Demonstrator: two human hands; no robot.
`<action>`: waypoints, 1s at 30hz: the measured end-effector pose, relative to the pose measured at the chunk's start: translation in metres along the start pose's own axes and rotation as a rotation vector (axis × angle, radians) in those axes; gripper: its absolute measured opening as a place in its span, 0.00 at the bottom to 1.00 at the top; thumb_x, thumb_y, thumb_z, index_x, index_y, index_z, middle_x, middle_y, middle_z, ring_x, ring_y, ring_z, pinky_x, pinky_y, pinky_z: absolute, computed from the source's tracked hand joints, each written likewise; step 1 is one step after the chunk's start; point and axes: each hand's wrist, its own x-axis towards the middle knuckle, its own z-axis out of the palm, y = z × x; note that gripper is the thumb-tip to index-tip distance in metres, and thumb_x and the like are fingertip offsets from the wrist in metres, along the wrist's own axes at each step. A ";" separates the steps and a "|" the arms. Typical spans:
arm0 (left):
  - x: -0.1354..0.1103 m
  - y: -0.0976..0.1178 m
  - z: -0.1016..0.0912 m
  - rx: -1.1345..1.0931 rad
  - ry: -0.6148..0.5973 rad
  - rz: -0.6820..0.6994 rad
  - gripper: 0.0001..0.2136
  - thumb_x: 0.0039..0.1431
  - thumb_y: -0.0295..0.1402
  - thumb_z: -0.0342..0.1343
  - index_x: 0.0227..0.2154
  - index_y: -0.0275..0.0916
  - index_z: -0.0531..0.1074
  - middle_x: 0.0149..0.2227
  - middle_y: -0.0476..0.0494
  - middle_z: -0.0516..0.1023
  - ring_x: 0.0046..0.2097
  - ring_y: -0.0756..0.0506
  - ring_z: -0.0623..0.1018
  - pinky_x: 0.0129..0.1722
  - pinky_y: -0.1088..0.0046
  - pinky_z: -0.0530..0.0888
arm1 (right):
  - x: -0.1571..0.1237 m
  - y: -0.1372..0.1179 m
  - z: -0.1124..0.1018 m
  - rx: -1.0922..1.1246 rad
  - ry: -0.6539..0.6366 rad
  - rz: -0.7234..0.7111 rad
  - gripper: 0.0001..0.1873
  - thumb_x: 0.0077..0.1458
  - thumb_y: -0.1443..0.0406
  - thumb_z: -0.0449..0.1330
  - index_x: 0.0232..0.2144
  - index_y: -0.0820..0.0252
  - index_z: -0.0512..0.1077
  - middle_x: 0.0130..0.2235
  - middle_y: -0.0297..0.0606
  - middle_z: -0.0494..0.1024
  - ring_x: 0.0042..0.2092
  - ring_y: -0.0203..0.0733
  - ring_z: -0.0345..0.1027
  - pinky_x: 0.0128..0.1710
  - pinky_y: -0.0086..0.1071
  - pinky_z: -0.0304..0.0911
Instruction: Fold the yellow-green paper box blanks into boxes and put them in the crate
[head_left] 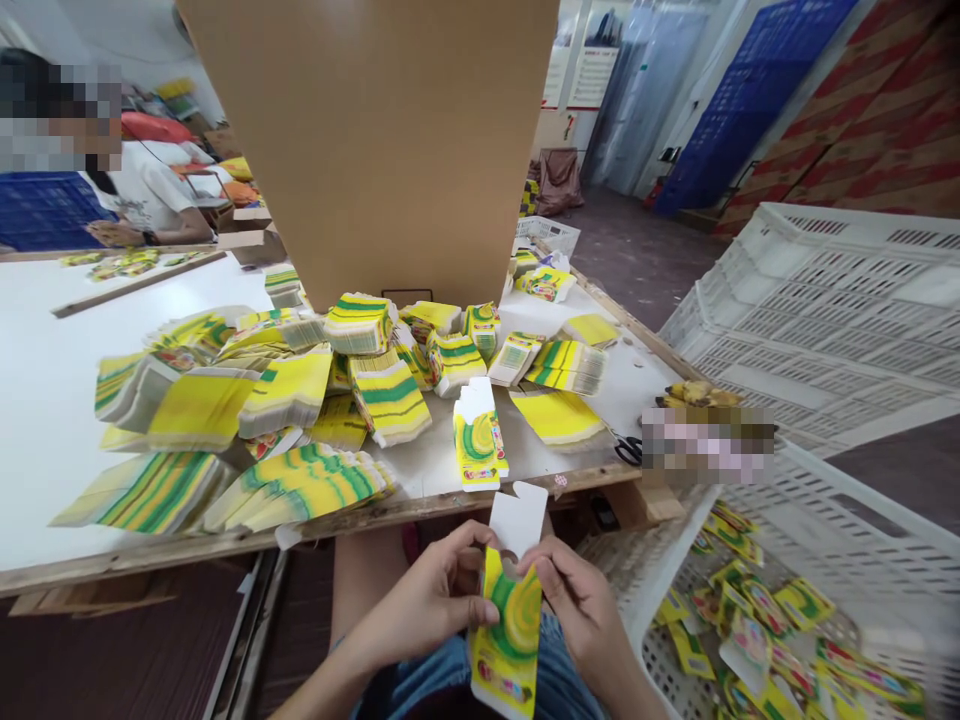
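Observation:
A yellow and green cardboard box with a white flap standing up at its top is held over my lap, below the table edge. My left hand grips its left side, thumb across the front. My right hand pinches the upper right edge by the flap. Another such box lies at the table's front edge, its white flaps pointing away from me. Behind it and to the left are many stacks of flat box blanks, fanned out in yellow and green.
A white crate on my right holds several yellow boxes. Black scissors and bananas are at the table's right edge. A large cardboard panel stands at the back. A person sits at the far left.

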 end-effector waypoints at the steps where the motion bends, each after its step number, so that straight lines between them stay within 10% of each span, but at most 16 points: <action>1: 0.000 -0.002 0.001 -0.008 0.022 0.012 0.21 0.49 0.29 0.66 0.44 0.41 0.64 0.37 0.45 0.77 0.37 0.48 0.78 0.35 0.76 0.70 | 0.001 0.000 0.001 -0.001 0.020 -0.020 0.16 0.60 0.54 0.55 0.31 0.58 0.75 0.28 0.36 0.74 0.30 0.40 0.68 0.30 0.28 0.63; 5: 0.001 -0.003 0.003 0.055 0.099 0.062 0.36 0.53 0.31 0.64 0.60 0.49 0.49 0.43 0.43 0.76 0.38 0.47 0.78 0.34 0.75 0.71 | 0.005 0.002 0.001 0.089 0.129 -0.022 0.20 0.60 0.56 0.56 0.53 0.54 0.68 0.41 0.42 0.78 0.40 0.45 0.73 0.40 0.34 0.68; 9: 0.002 -0.001 0.002 0.211 0.144 0.065 0.23 0.53 0.28 0.61 0.53 0.40 0.66 0.41 0.41 0.77 0.40 0.45 0.78 0.38 0.74 0.72 | 0.010 0.004 -0.009 -0.081 0.036 -0.151 0.21 0.60 0.50 0.53 0.41 0.54 0.79 0.45 0.46 0.77 0.48 0.52 0.69 0.49 0.42 0.65; 15: 0.006 -0.004 0.005 0.383 0.242 0.090 0.24 0.53 0.22 0.56 0.54 0.42 0.68 0.47 0.42 0.77 0.45 0.44 0.77 0.46 0.68 0.73 | 0.010 0.003 -0.007 -0.100 -0.097 0.106 0.23 0.55 0.56 0.61 0.52 0.56 0.70 0.37 0.40 0.81 0.36 0.45 0.74 0.35 0.33 0.68; 23: 0.011 0.005 0.001 0.072 0.175 0.051 0.26 0.47 0.26 0.65 0.51 0.39 0.68 0.41 0.40 0.80 0.41 0.42 0.80 0.42 0.67 0.74 | 0.005 0.011 0.003 -0.352 0.057 0.042 0.22 0.53 0.59 0.62 0.50 0.55 0.69 0.16 0.24 0.71 0.18 0.37 0.63 0.21 0.27 0.59; 30: 0.019 -0.011 0.014 0.162 0.280 0.054 0.21 0.45 0.24 0.65 0.45 0.38 0.70 0.37 0.43 0.80 0.35 0.46 0.80 0.34 0.73 0.74 | 0.006 0.014 0.001 -0.060 0.123 0.025 0.18 0.56 0.56 0.59 0.47 0.57 0.73 0.45 0.43 0.79 0.44 0.47 0.74 0.42 0.33 0.70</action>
